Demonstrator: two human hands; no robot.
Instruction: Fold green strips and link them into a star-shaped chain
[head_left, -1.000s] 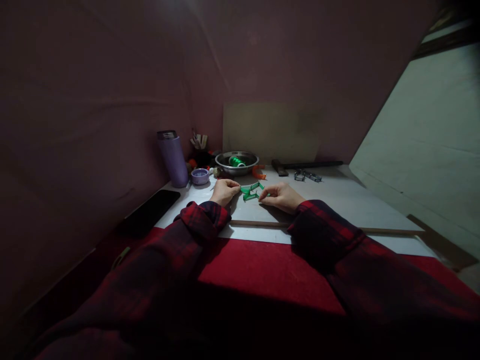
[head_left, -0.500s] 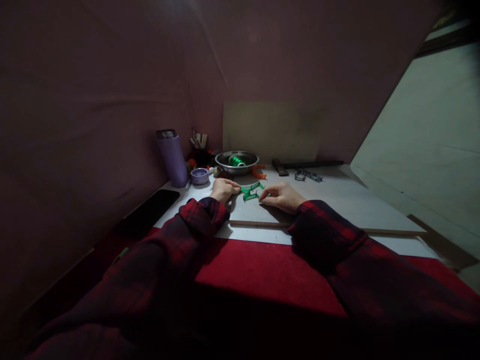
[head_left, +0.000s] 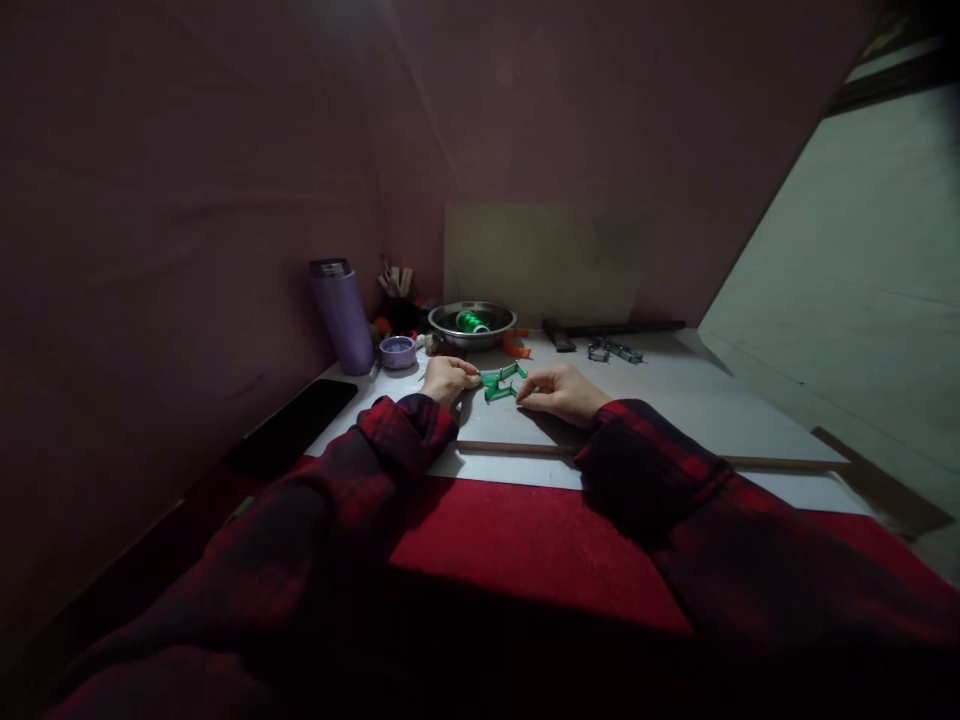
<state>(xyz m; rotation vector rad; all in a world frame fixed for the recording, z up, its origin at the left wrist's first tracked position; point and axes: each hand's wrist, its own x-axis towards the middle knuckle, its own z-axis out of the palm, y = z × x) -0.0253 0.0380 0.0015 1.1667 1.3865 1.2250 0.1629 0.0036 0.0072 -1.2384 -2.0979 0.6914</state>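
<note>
Both hands rest on the board (head_left: pixel 675 405). The left hand (head_left: pixel 448 379) has thumb and forefinger pinched shut on the left end of the green piece (head_left: pixel 501 382), which lies flat between the 2 hands. The right hand (head_left: pixel 559 391) curls its fingertips against the piece's right end; whether they clamp it is too small to tell. Just beyond the grip sits a bowl (head_left: pixel 448 330) holding a spool (head_left: pixel 472 322). Left of the bowl stand a cup (head_left: pixel 397 351) and a bottle (head_left: pixel 343 315).

Dim mauve walls (head_left: pixel 187 200), white tabletop (head_left: pixel 712 400)
</note>
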